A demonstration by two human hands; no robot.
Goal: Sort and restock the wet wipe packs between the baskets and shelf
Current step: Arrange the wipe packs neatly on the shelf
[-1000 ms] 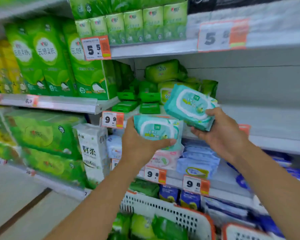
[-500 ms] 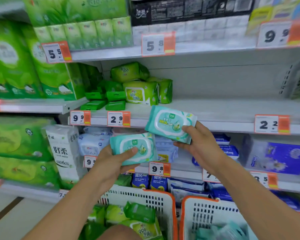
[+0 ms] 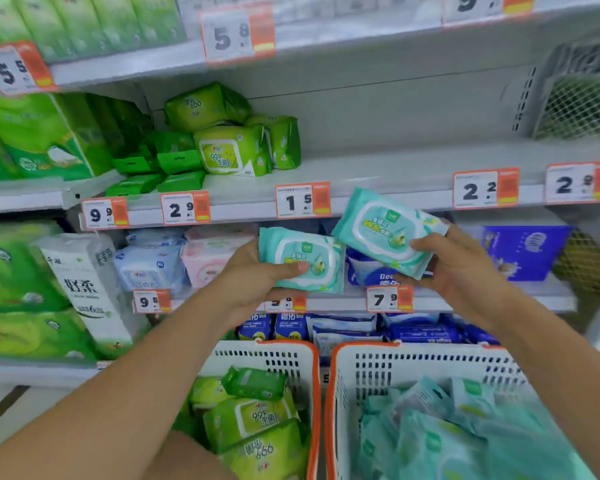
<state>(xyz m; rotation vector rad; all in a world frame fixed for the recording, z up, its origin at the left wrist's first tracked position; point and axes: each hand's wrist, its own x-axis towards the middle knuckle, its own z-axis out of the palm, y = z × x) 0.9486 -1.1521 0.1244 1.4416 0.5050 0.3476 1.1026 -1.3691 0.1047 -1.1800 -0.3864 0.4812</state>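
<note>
Left hand (image 3: 257,275) grips one teal pack (image 3: 302,259), thumb across its face; right hand (image 3: 454,261) pinches a second teal pack (image 3: 385,230) at 1 o'clock from the first, tilted. Both are in front of the shelf (image 3: 378,174) edge, above the two baskets: green packs in the left basket (image 3: 305,358), teal in the right basket (image 3: 413,362). Risk, as judged: the right grip catches only one corner, so the slick film could slip. Versus half a second ago: packs sit closer together, view shifted right.

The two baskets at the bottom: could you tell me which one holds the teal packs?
The right basket; its packs are teal, while the left basket holds green ones.
</note>
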